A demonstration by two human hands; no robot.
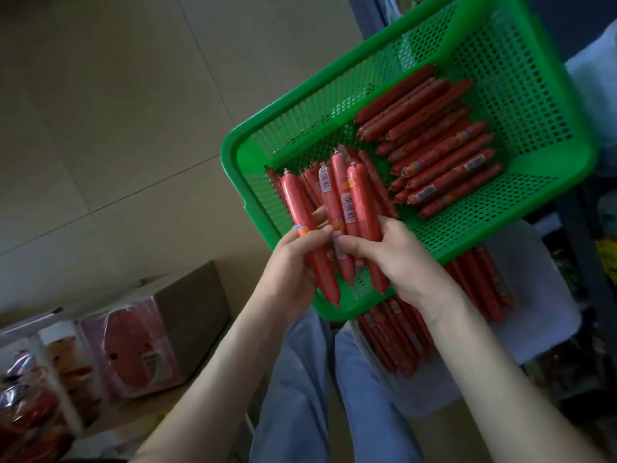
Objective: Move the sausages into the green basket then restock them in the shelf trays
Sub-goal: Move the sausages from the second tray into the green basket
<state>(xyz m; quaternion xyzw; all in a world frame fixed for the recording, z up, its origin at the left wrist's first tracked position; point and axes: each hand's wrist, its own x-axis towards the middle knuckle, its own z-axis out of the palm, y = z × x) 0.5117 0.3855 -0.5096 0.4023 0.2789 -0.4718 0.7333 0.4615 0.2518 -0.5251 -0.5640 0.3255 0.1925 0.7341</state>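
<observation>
Left grip and right grip hold sausages over the green basket.

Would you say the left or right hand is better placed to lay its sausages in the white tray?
Probably the right hand: it grips several sausages and is nearer the white tray.

Both hands hold red sausages over the near corner of the green basket — the left hand grips one sausage, the right hand a small bunch of sausages. More sausages lie in a pile inside the basket, and others rest in a white shelf tray beneath it.
</observation>
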